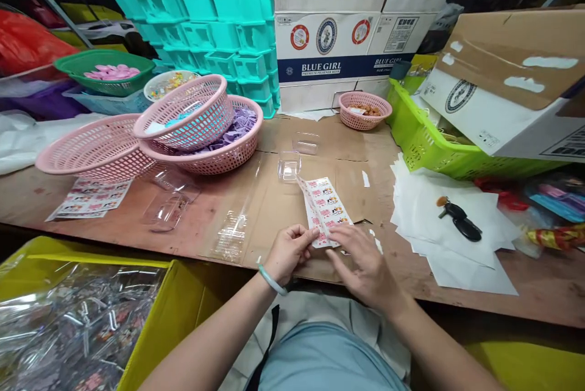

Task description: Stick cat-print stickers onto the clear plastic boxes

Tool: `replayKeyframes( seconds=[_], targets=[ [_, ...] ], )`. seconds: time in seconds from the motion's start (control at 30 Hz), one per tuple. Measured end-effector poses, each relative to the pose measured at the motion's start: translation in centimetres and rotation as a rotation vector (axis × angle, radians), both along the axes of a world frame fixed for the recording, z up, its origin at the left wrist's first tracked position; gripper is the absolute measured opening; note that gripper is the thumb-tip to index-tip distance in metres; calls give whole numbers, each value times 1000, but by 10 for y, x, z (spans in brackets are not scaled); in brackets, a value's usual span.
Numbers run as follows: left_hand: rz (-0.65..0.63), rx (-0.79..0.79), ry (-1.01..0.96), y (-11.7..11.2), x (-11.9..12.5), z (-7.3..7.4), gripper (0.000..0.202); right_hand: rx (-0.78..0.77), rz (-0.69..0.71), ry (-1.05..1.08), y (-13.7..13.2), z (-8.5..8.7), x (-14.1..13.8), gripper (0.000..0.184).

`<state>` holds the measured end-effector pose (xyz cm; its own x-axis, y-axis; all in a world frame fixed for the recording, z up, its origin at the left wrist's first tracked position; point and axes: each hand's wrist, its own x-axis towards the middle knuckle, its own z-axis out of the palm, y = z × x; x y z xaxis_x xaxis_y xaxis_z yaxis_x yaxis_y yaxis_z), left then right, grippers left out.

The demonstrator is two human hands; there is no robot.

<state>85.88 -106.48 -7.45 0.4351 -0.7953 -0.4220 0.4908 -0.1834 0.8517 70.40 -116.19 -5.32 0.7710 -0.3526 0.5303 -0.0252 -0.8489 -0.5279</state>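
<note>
A folded sheet of printed stickers (329, 199), white with pink text and small cartoon animals, is in front of me over the cardboard. My left hand (290, 252), with a pale green bangle at its wrist, pinches the sheet's lower left edge between thumb and fingers. My right hand (363, 260) rests its fingertips at the lower right part of the sheet, the thumb held apart below. Just beyond the sheet stand a small clear plastic box (289, 167) and another clear piece (306, 143). More sticker sheets (94, 197) lie at the left.
Pink baskets (201, 162) with purple and blue pieces stand left, beside clear plastic boxes (170, 211). A small pink basket (365, 112) sits at the back. White paper sheets (484, 269) with keys (460, 220) lie right, near a green basket (432, 150). Turquoise crates (205, 4) and cartons (329, 89) rise behind.
</note>
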Motion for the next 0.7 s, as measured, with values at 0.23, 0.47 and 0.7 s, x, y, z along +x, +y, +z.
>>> replayKeyframes(
  seconds=[0.23, 0.47, 0.7],
  targets=[
    [-42, -91, 195, 8, -2, -2, 34, 130, 0, -42, 17, -29, 21, 32],
    [-96, 23, 26, 14, 0, -3, 30, 178, 17, 4, 13, -38, 21, 29],
    [-58, 44, 51, 16, 1, 1, 26, 204, 27, 16, 15, -37, 26, 31]
  ],
)
